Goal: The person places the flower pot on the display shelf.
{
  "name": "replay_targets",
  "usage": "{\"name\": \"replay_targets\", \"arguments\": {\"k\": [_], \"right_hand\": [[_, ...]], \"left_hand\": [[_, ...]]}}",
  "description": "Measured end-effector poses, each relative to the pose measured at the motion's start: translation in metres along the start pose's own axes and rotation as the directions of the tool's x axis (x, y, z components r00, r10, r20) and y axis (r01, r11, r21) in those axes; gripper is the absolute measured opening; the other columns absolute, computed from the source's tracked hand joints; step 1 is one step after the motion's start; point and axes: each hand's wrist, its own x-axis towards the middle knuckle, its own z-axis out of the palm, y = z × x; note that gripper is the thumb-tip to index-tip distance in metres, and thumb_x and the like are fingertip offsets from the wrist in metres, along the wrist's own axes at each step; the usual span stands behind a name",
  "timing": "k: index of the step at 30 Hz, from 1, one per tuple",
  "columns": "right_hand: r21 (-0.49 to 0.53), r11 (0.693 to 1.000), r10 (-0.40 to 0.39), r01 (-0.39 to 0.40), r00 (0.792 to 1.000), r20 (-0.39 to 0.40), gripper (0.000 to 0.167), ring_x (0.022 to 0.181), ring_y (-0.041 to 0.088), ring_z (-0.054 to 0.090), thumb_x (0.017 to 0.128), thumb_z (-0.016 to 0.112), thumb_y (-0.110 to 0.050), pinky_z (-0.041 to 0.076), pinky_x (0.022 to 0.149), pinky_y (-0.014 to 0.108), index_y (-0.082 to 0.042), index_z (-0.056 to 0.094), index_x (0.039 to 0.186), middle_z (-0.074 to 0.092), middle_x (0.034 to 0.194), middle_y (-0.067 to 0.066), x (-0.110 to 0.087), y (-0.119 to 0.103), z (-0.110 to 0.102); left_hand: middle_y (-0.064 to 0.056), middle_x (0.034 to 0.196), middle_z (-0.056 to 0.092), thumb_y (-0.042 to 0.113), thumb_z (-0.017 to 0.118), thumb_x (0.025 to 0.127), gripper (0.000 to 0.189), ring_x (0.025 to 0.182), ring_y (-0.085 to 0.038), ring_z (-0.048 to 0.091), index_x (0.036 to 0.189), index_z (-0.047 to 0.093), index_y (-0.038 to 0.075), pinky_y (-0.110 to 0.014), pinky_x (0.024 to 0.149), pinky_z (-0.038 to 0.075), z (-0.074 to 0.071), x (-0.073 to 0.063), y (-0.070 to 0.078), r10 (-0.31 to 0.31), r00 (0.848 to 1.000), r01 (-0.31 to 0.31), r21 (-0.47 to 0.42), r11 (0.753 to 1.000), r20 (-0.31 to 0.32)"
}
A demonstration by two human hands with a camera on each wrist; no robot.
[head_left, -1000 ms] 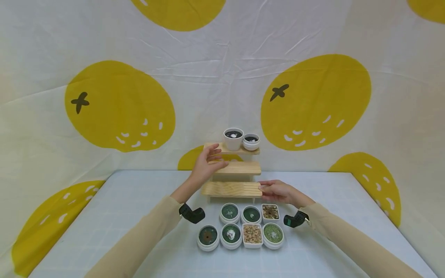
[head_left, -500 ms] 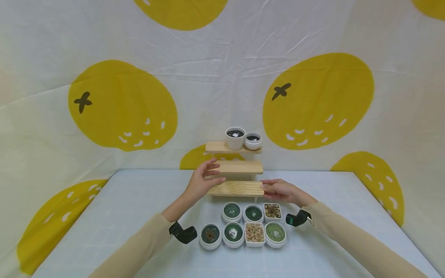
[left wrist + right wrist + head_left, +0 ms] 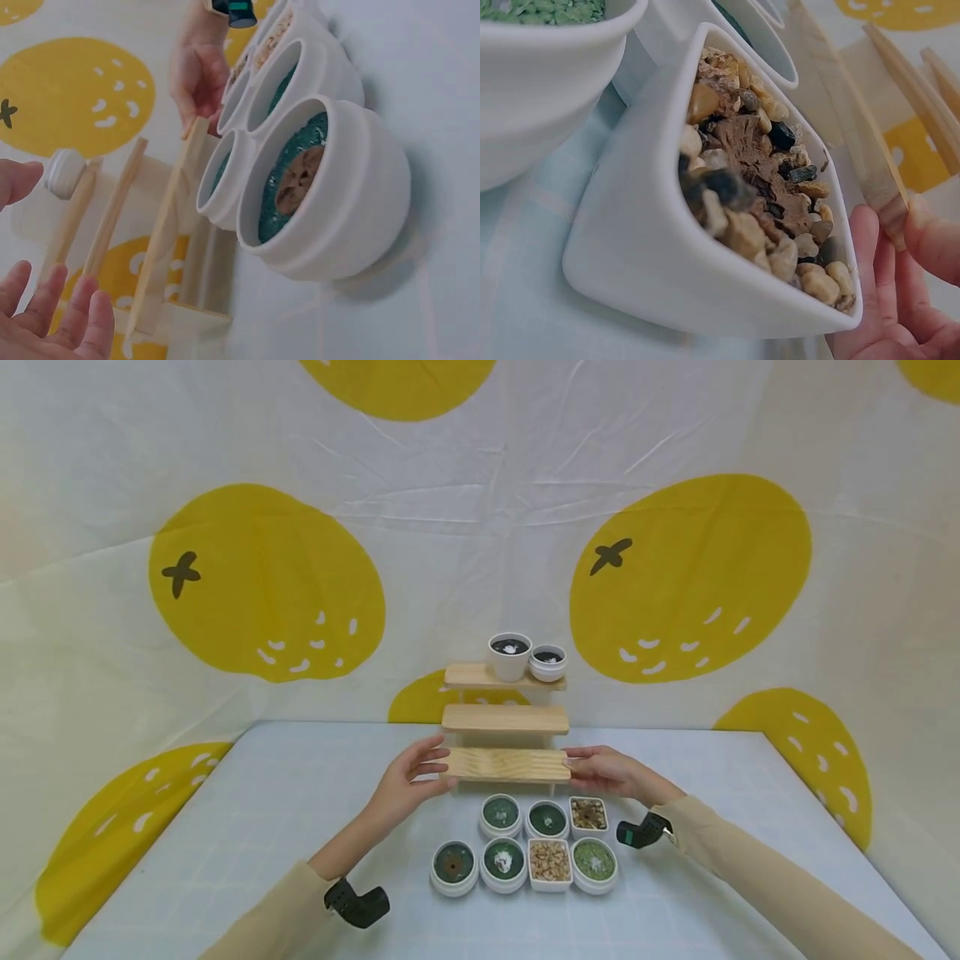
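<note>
A three-tier wooden display stand (image 3: 504, 765) stands at the table's back. My right hand (image 3: 611, 774) pinches the right end of its lowest shelf; in the right wrist view the thumb (image 3: 934, 232) lies on the board, the other fingers beneath. Just off that shelf's left end is my left hand (image 3: 405, 787), its fingers spread and holding nothing; the left wrist view shows a gap between its fingers (image 3: 71, 315) and the shelf (image 3: 169, 225). On the top tier sit a tall white pot (image 3: 510, 657) and a smaller round one (image 3: 548, 664), both dark inside.
Before the stand, several white pots crowd in two rows. They include a square pot of pebbles (image 3: 588, 815), a square one with tan chips (image 3: 550, 862), one with green grit (image 3: 595, 862) and a front-left round pot (image 3: 453, 867). A fruit-print cloth (image 3: 480, 543) hangs behind.
My left hand has come down and left from beside the upper tiers to the lowest shelf's left end. My right hand has kept its hold on the right end.
</note>
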Motion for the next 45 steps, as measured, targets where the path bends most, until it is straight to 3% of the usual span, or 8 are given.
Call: {"name": "replay_targets", "arguments": {"k": [9,18,23,26,31,34,41,45], "right_hand": [[-0.011,1.000,-0.004,0.004,1.000,-0.001,0.058,0.081,0.005,0.063,0.099,0.048,-0.010,0.056,0.073,0.018,0.008,0.021,0.148,0.066,0.093,-0.001,0.001,0.001,0.002],[-0.021,1.000,-0.024,0.023,1.000,-0.012,0.058,0.081,0.005,0.063,0.099,0.047,-0.010,0.056,0.074,0.018,0.008,0.021,0.148,0.065,0.094,-0.001,0.004,0.003,0.001],[-0.014,1.000,-0.023,0.023,1.000,-0.008,0.059,0.082,0.006,0.063,0.099,0.049,-0.010,0.056,0.076,0.019,0.008,0.022,0.148,0.065,0.096,0.000,0.005,0.003,0.001],[-0.009,1.000,-0.015,0.015,1.000,-0.001,0.057,0.082,0.007,0.063,0.099,0.049,-0.010,0.056,0.077,0.019,0.008,0.024,0.147,0.065,0.098,0.002,0.003,0.004,-0.001],[-0.010,1.000,-0.023,0.024,0.999,0.023,0.057,0.083,0.008,0.063,0.099,0.048,-0.009,0.056,0.077,0.019,0.008,0.024,0.147,0.065,0.100,0.003,0.000,0.005,-0.003],[-0.006,1.000,-0.027,0.027,0.999,0.020,0.058,0.082,0.007,0.064,0.099,0.049,-0.010,0.056,0.075,0.018,0.008,0.023,0.148,0.065,0.099,0.003,0.001,0.004,-0.004],[0.017,1.000,-0.014,0.013,1.000,0.016,0.060,0.084,0.007,0.064,0.099,0.050,-0.010,0.056,0.077,0.019,0.008,0.020,0.148,0.064,0.097,0.002,0.003,0.006,-0.001],[0.010,1.000,-0.024,0.024,1.000,0.008,0.059,0.083,0.006,0.063,0.099,0.048,-0.010,0.056,0.075,0.018,0.009,0.020,0.148,0.064,0.095,0.001,0.004,0.006,-0.001]], "left_hand": [[-0.023,0.136,0.052,0.010,0.072,0.085,0.064,0.118,-0.036,0.056,0.141,0.041,0.005,-0.027,0.088,0.056,-0.016,-0.026,-0.014,-0.033,0.998,0.032,0.017,0.999,0.049],[-0.029,0.136,0.050,0.016,0.073,0.085,0.068,0.117,-0.039,0.055,0.142,0.039,0.001,-0.027,0.089,0.055,-0.018,-0.045,-0.021,-0.013,0.991,0.010,0.026,1.000,0.135],[-0.033,0.135,0.047,0.010,0.071,0.085,0.068,0.118,-0.046,0.051,0.142,0.036,-0.004,-0.037,0.095,0.053,-0.013,-0.053,-0.025,0.032,0.973,-0.032,-0.004,0.999,0.229],[-0.031,0.136,0.047,0.010,0.073,0.084,0.069,0.119,-0.045,0.050,0.142,0.036,-0.003,-0.046,0.098,0.050,-0.009,-0.056,-0.028,0.029,0.960,-0.029,-0.004,1.000,0.278],[-0.028,0.138,0.048,0.011,0.075,0.082,0.070,0.123,-0.043,0.050,0.140,0.038,-0.004,-0.049,0.103,0.045,-0.004,-0.060,-0.033,0.014,0.940,-0.013,-0.007,1.000,0.341],[-0.028,0.138,0.048,0.010,0.076,0.080,0.072,0.124,-0.043,0.049,0.139,0.039,-0.006,-0.045,0.104,0.045,-0.002,-0.062,-0.035,0.019,0.934,-0.012,-0.022,1.000,0.356],[-0.031,0.136,0.048,0.010,0.081,0.075,0.078,0.121,-0.040,0.051,0.138,0.039,-0.008,-0.016,0.096,0.046,0.002,-0.066,-0.044,0.034,0.935,-0.024,-0.033,0.999,0.353],[-0.028,0.136,0.048,0.010,0.082,0.074,0.080,0.119,-0.033,0.053,0.140,0.039,-0.004,-0.019,0.097,0.047,0.003,-0.063,-0.046,0.023,0.926,-0.020,-0.013,1.000,0.378]]}}
